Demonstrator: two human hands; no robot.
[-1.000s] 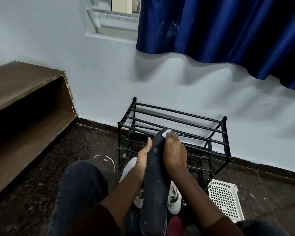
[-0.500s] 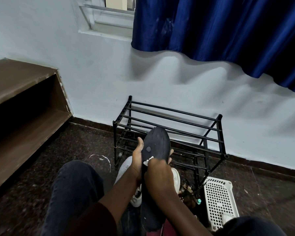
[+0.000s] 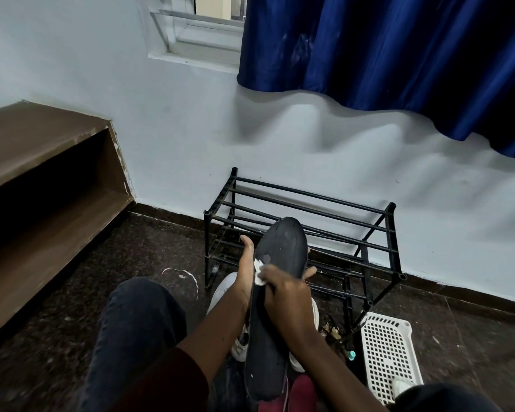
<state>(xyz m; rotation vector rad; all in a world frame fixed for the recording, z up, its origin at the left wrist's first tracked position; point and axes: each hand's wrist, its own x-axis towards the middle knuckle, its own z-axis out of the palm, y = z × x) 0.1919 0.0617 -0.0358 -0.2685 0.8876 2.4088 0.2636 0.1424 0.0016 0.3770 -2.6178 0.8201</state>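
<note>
Black insole (image 3: 283,248) was held tilted over the lap, toe end pointed away toward the black shoe rack (image 3: 309,203), heel end down between the knees. It was gripped near mid-length by the left hand (image 3: 246,270): thumb laid along the left edge, fingertips (image 3: 309,270) seen wrapped round the right edge. This was judged a backing grip, so the flat face was turned up and braced against wiping pressure. A small white wad (image 3: 259,270) was pinched in the curled right hand (image 3: 289,295) and pressed on the insole near its left edge, just beside the left thumb. Wiping was judged to be in progress. White sneakers (image 3: 220,292) were seen on the floor beneath, and a white basket (image 3: 390,352) beside the rack.
</note>
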